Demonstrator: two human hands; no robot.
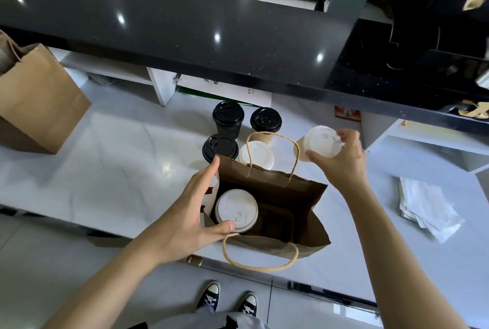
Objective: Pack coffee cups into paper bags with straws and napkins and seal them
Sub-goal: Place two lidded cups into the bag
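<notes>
An open brown paper bag (301,242) stands on the white counter, its twine handles spread. Inside it, on the left, sits a cup with a white lid (236,209). My left hand (190,217) holds the bag's left edge, fingers outside the wall and thumb over the rim near that lid. My right hand (344,162) grips a brown cup with a white lid (321,141) by its top, lifted above the counter just right of the bag. Behind the bag stand three black-lidded cups (228,115) and one more white-lidded cup (256,154).
A second brown paper bag (39,106) stands at the far left. A pile of white napkins (428,207) lies at the right. A dark raised counter (185,27) runs across behind the cups. White counter (105,159) stretches left of the open bag.
</notes>
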